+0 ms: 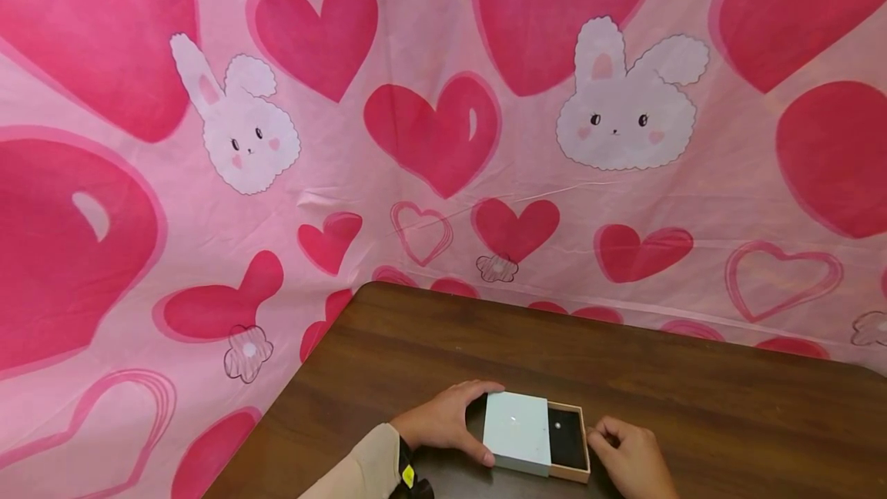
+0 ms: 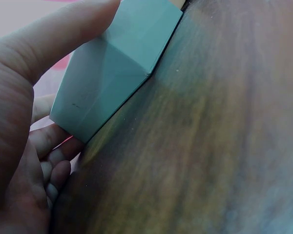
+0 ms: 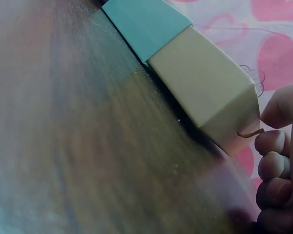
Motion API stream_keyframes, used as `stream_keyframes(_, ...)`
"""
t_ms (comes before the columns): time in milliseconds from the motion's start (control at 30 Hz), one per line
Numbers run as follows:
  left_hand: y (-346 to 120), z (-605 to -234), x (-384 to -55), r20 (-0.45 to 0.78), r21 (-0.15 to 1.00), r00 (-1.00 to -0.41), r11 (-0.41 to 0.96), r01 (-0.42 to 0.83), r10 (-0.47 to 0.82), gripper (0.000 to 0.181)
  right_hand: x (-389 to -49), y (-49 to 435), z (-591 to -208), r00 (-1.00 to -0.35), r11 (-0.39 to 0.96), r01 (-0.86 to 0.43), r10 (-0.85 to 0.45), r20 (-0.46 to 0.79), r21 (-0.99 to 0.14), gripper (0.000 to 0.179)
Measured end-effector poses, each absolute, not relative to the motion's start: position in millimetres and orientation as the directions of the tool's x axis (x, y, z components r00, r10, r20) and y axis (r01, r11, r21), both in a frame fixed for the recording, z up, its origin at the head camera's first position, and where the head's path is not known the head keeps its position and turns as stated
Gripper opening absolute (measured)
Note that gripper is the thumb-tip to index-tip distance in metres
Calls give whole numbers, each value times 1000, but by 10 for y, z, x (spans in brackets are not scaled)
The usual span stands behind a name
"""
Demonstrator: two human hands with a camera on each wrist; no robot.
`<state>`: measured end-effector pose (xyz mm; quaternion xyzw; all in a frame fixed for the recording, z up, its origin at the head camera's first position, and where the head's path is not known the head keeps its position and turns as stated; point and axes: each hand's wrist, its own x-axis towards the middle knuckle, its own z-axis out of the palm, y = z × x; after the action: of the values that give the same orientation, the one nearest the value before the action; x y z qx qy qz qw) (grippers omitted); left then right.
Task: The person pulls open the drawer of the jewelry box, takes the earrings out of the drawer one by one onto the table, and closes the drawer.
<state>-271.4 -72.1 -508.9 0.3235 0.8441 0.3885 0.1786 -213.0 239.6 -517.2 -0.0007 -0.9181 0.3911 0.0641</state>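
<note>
A pale blue box sleeve (image 1: 516, 428) lies on the table, with a tan drawer (image 1: 570, 474) slid partly out of its right side. Inside the drawer is a black pad (image 1: 567, 437) bearing a small shiny stud, too small to identify. My left hand (image 1: 446, 418) grips the sleeve's left end, thumb on the near side and fingers at the far side. With thumb and index finger, my right hand (image 1: 630, 453) pinches a thin brown ribbon pull (image 3: 250, 133) on the drawer's end; the other fingers are curled. The drawer's left part is hidden within the sleeve.
The dark brown wooden table (image 1: 430, 345) extends behind the box and to its right. Pink cloth (image 1: 430, 45) printed with hearts and rabbits hangs along the table's back and left edges. A black strap (image 1: 409, 476) circles the left wrist below a cream sleeve.
</note>
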Motion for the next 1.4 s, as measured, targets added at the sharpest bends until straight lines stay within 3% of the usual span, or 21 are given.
stream_keyframes(533,-738,-5117,-2716,-40,774,-728,482,411,685,88,-2137,2354,-5153,-997,684,17,69,41,-730,43)
stream_keyframes(833,-750,-5108,-2714,-36,771,-731,484,413,682,88,-2171,2295,-5133,-998,742,48,58,-8,-668,51)
stream_keyframes(1400,-719,-5124,-2729,-3,754,-722,476,452,692,89,-2153,2338,-5163,-992,783,-57,25,123,-620,30)
